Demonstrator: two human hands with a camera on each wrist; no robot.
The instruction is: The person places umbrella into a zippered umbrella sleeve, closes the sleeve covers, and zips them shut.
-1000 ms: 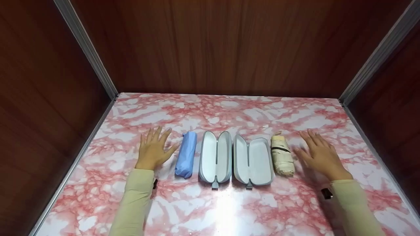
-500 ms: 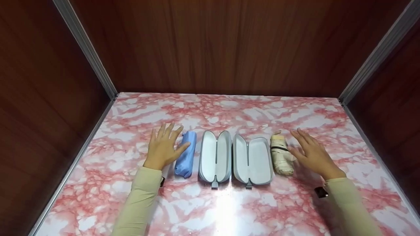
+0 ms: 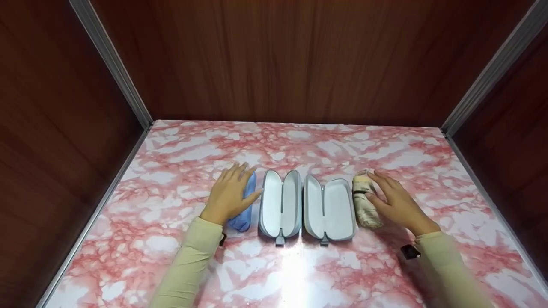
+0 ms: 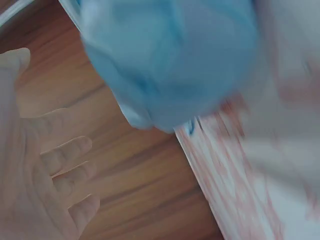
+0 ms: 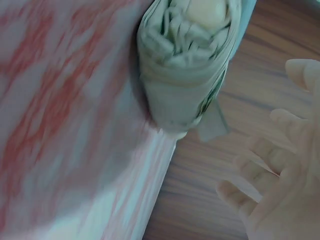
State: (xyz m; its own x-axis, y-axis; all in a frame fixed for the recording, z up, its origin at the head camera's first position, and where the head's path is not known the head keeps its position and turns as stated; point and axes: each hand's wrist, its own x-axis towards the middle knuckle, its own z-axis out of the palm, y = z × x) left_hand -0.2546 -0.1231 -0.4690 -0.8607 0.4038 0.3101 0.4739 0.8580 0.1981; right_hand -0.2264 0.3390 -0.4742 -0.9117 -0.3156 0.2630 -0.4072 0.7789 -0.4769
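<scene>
Blue roll (image 3: 244, 217), banded cream roll (image 3: 365, 208), seemingly fabric, lying.

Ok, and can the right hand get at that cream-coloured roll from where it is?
Most likely yes: the right hand is right beside the cream-coloured roll and holds nothing, with nothing visible between them. The nearest open case lies on the roll's other side.

White glare on near tabletop (image 3: 293, 276)

left hand (image 4: 30, 170): fingers extended | blue bundle (image 4: 165, 55): upper middle | wood-grain panel (image 4: 132, 172): behind | red-and-white marbled surface (image 4: 235, 185): right
</scene>
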